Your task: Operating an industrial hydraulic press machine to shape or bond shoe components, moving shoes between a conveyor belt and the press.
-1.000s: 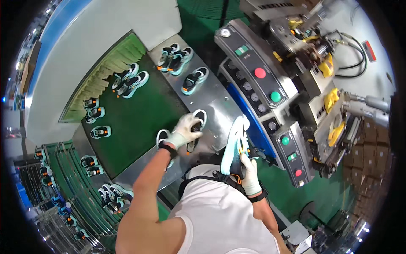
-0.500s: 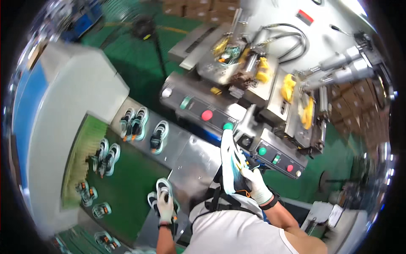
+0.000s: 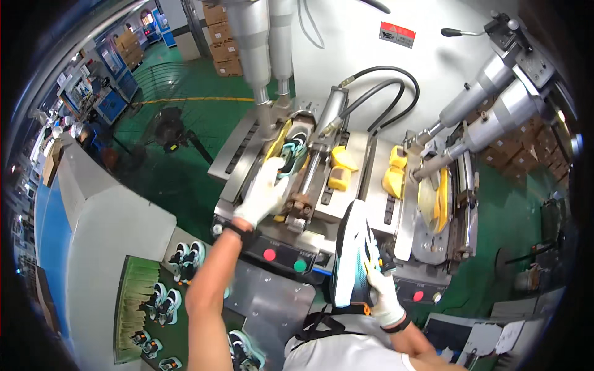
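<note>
Gripping a long white, aqua and black sports shoe (image 3: 354, 263) near the centre of the frame, the right hand (image 3: 385, 297) in its white glove has its fingers clamped on the shoe's lower right side. The shoe stands lengthwise up the frame, with an orange loop (image 3: 361, 308) at its lower end.

The left hand (image 3: 265, 190), also white-gloved, reaches to the upper middle and touches the near end of a black, white and aqua laced shoe (image 3: 295, 148) — whether its fingers are closed around it I cannot tell. That laced shoe sits in the left part of a grey metal pressing machine (image 3: 405, 238), beside a long yellow pad (image 3: 278, 140). More rounded yellow blocks (image 3: 340, 177) sit at the machine's middle, and black hoses (image 3: 402, 75) loop above them against a white wall panel (image 3: 346, 37).

Below the left hand, a dark control panel carries a round red button (image 3: 269, 254) and a round green button (image 3: 300, 266). A bare metal desk (image 3: 272, 300) lies at lower centre; a pair of black and white shoes (image 3: 187, 260) rests left of it, and more shoes (image 3: 162, 303) lie on a green belt (image 3: 185, 321) at lower left — just beside a fringed green curtain (image 3: 133, 290).
</note>
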`<state>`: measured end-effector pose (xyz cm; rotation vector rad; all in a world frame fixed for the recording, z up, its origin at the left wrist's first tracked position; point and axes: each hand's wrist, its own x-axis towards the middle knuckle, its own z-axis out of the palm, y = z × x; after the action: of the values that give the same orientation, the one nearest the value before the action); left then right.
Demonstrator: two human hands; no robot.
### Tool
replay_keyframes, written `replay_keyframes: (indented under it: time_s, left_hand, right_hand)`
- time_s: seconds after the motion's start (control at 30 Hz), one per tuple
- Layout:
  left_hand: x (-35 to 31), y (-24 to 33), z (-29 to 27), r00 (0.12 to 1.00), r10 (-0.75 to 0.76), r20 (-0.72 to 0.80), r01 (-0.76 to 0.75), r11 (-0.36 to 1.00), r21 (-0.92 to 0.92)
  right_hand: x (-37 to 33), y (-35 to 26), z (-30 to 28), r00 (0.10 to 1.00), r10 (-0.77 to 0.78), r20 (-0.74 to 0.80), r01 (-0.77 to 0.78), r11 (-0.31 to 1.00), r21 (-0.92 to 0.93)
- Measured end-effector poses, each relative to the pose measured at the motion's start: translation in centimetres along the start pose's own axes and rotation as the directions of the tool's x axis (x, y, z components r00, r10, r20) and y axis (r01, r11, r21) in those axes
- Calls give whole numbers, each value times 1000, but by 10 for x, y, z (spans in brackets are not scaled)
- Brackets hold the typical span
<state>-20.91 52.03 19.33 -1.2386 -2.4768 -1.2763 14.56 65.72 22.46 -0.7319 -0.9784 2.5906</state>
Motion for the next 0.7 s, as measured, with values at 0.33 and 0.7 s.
replay_keyframes:
  time_s: [0.33, 0.7]
  left_hand:
    - [155, -114, 112, 867, -464, 181, 317, 794, 519]
    - [30, 15, -71, 951, -226, -210, 251, 963, 98]
  right_hand:
    - [-3, -27, -69, 969, -191, -156, 151, 960, -237]
    - [133, -29, 43, 985, -36, 168, 61, 987, -146]
